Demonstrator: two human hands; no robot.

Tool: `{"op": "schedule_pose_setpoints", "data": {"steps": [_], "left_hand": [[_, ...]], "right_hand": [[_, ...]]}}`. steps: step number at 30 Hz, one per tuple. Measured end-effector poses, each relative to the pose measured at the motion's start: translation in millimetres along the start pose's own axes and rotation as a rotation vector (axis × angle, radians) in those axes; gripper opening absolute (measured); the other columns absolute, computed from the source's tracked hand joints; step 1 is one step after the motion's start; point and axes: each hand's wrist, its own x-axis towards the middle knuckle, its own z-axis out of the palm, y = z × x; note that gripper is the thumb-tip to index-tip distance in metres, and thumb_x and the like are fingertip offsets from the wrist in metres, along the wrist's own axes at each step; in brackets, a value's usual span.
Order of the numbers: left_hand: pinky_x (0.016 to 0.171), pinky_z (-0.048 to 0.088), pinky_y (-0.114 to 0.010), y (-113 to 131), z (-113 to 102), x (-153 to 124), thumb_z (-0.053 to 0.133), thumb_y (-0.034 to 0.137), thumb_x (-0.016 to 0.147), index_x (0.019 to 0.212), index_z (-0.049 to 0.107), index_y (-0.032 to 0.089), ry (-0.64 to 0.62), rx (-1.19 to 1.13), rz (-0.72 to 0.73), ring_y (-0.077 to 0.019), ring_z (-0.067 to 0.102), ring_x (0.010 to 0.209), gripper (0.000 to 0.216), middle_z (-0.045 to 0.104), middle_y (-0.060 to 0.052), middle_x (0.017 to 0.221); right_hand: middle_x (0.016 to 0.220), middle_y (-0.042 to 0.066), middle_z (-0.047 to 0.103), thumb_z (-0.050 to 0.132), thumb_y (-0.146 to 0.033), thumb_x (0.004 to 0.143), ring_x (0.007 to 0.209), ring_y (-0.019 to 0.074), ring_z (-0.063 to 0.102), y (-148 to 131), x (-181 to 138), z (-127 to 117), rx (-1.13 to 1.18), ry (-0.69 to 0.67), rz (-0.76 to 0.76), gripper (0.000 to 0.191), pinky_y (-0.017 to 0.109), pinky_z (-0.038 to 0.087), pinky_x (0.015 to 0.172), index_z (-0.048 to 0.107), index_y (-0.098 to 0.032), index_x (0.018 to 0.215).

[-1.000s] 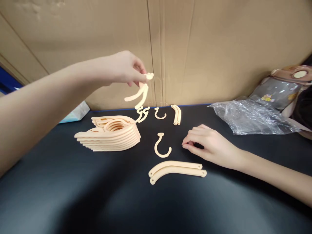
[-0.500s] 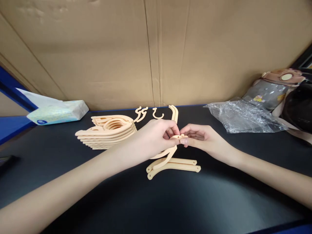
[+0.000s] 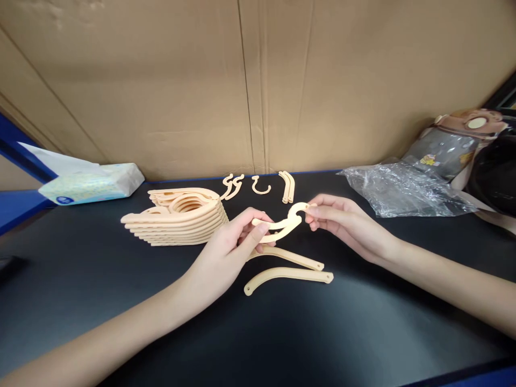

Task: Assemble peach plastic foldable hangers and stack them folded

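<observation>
My left hand is closed on the two short arms of a cream plastic folding hanger piece. The thumb and fingers of my right hand pinch the end of its curved hook. The piece is held above the table, between both hands. Below it lie two long curved hanger arms with holes at the ends: a front arm and a rear arm, whose left end is partly hidden by my left hand.
Stacked folded hangers stand left of my hands. Loose hooks, a single hook and short arms lie at the back. A tissue pack is far left; a clear plastic bag and a bottle are right.
My left hand has moved left and down along the hanger piece. My right hand has shifted slightly right and up, now at the hook's end. The rear long arm has turned apart from the front one.
</observation>
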Motion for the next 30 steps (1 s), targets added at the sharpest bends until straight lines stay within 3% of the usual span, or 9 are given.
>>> {"op": "schedule_pose_setpoints", "data": {"steps": [4, 9, 12, 16, 20, 25, 28, 30], "left_hand": [[0.069, 0.047, -0.024, -9.5, 4.0, -3.3, 0.042, 0.044, 0.1, 0.106, 0.055, 0.028, 0.034, -0.055, 0.011, -0.0122, 0.058, 0.071, 0.021, 0.059, 0.004, 0.073], [0.064, 0.048, -0.023, -13.0, 5.3, -5.2, 0.056, 0.035, 0.094, 0.11, 0.052, 0.028, 0.069, -0.155, 0.043, -0.0111, 0.056, 0.071, 0.018, 0.062, 0.002, 0.09], [0.063, 0.048, -0.021, -12.7, 4.5, -5.6, 0.059, 0.03, 0.092, 0.112, 0.051, 0.028, 0.083, -0.177, 0.046, -0.0103, 0.056, 0.07, 0.022, 0.061, 0.002, 0.089], [0.062, 0.049, -0.022, -13.5, 2.8, -4.9, 0.056, 0.032, 0.093, 0.1, 0.053, 0.025, 0.083, -0.18, 0.056, -0.0089, 0.055, 0.063, 0.01, 0.061, 0.002, 0.087], [0.064, 0.049, -0.026, -15.2, 2.9, -4.2, 0.056, 0.033, 0.092, 0.093, 0.055, 0.024, 0.079, -0.1, 0.05, -0.0114, 0.056, 0.065, 0.009, 0.063, 0.001, 0.085], [0.059, 0.043, -0.025, -17.0, 4.5, -6.4, 0.056, 0.033, 0.093, 0.104, 0.051, 0.027, 0.172, 0.039, 0.107, -0.0145, 0.056, 0.073, 0.014, 0.056, 0.002, 0.082], [0.062, 0.042, -0.026, -16.2, 4.1, -8.1, 0.058, 0.035, 0.092, 0.107, 0.051, 0.028, 0.251, 0.186, 0.151, -0.0142, 0.054, 0.074, 0.018, 0.055, 0.002, 0.09], [0.071, 0.044, -0.027, -14.9, 3.4, -8.4, 0.058, 0.037, 0.092, 0.107, 0.053, 0.028, 0.276, 0.28, 0.187, -0.0162, 0.057, 0.086, 0.018, 0.058, 0.001, 0.103]], "right_hand": [[0.075, 0.001, 0.064, 0.077, -0.037, 0.074, 0.07, 0.0125, 0.057, -0.6, -0.1, 0.8, -0.079, 0.039, -0.007, 0.024, 0.03, 0.049, 0.074, 0.063, -0.018, 0.078], [0.072, -0.001, 0.066, 0.078, -0.036, 0.073, 0.066, 0.0106, 0.057, 0.4, 0.9, -0.3, -0.104, 0.02, -0.001, 0.024, 0.028, 0.047, 0.073, 0.063, -0.018, 0.074], [0.073, -0.001, 0.067, 0.077, -0.035, 0.075, 0.066, 0.0097, 0.057, 3.3, 2.3, -2.1, -0.102, -0.004, 0.004, 0.022, 0.027, 0.046, 0.074, 0.064, -0.018, 0.075], [0.073, -0.001, 0.068, 0.078, -0.035, 0.074, 0.064, 0.0099, 0.057, 6.7, 3.8, -4.6, -0.11, -0.005, -0.003, 0.022, 0.028, 0.046, 0.072, 0.063, -0.018, 0.075], [0.074, 0.0, 0.069, 0.078, -0.036, 0.074, 0.062, 0.0097, 0.056, 7.0, 5.1, -5.8, -0.121, 0.001, 0.005, 0.024, 0.028, 0.046, 0.069, 0.062, -0.018, 0.073], [0.072, -0.001, 0.069, 0.077, -0.033, 0.074, 0.062, 0.0098, 0.056, 3.8, 3.6, -5.4, -0.111, -0.016, -0.024, 0.022, 0.028, 0.047, 0.07, 0.062, -0.018, 0.071], [0.073, -0.001, 0.07, 0.079, -0.031, 0.074, 0.064, 0.0101, 0.058, 2.1, 0.7, -4.1, -0.111, -0.039, -0.055, 0.021, 0.027, 0.047, 0.07, 0.062, -0.019, 0.073], [0.073, 0.0, 0.071, 0.079, -0.031, 0.074, 0.064, 0.0105, 0.058, 1.4, -1.2, -2.7, -0.111, -0.053, -0.066, 0.021, 0.027, 0.048, 0.068, 0.063, -0.019, 0.073]]}}
